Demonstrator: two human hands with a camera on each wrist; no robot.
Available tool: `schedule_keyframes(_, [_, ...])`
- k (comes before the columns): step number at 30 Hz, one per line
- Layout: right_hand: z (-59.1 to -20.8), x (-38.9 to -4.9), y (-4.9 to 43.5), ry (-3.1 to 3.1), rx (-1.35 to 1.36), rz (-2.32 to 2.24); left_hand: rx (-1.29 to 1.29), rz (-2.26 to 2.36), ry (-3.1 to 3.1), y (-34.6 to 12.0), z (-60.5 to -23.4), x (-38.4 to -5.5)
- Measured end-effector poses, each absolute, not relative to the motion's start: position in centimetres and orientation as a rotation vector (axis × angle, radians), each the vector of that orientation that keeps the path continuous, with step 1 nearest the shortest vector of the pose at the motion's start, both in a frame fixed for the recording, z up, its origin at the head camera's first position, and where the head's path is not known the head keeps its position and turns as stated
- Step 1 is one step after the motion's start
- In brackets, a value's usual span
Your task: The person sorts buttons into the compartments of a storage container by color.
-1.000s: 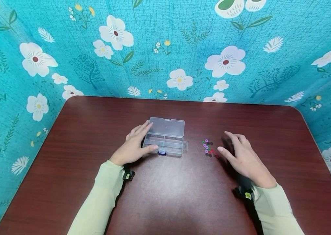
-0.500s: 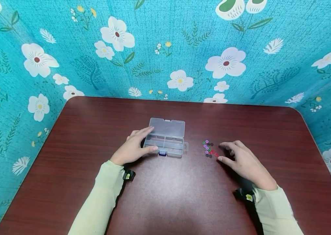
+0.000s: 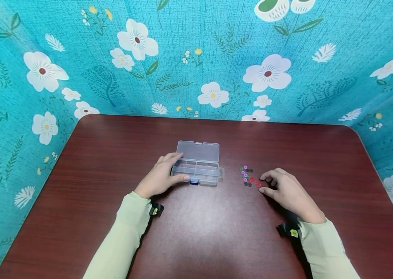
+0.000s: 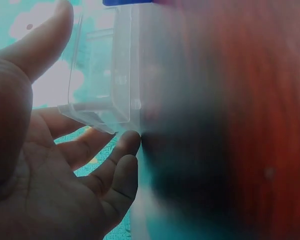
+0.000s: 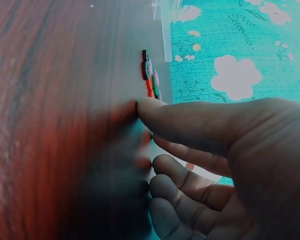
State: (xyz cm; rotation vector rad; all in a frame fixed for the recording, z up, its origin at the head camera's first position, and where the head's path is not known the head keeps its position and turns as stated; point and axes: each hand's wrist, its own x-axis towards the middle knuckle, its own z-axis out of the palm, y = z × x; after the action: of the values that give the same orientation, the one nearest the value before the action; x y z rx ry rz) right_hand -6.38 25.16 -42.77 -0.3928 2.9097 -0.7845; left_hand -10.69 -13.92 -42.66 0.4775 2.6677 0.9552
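Note:
A clear plastic compartment box lies on the table with its lid folded back and a blue latch at its front. My left hand holds the box's left end, thumb at the front edge and fingers at the far side. To the right, several small rings in purple, green, black and red lie in a loose cluster. My right hand is bent over the cluster's right edge. Its thumb and index fingertips stand apart around a red ring, and the other fingers are loosely bent.
The dark red wooden table has rounded far corners. Behind and beside it hangs a turquoise flowered cloth. A clear tab juts from the box's right side, between the box and the rings.
My right hand has lowered, its index finger coming down and closer to the thumb at the red rings. My left hand stays at the box, which has shifted very slightly right.

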Motion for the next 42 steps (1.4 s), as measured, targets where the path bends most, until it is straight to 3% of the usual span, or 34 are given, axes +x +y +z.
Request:
schedule_keyframes(23, [-43.3, -6.6, 24.8, 2.969, -0.491, -0.802, 0.455, 0.872, 2.754, -11.9, -42.5, -10.6])
schedule_keyframes(42, [-43.5, -6.5, 24.8, 2.926, -0.42, -0.839, 0.437, 0.84, 2.744, -11.8, -42.4, -10.6])
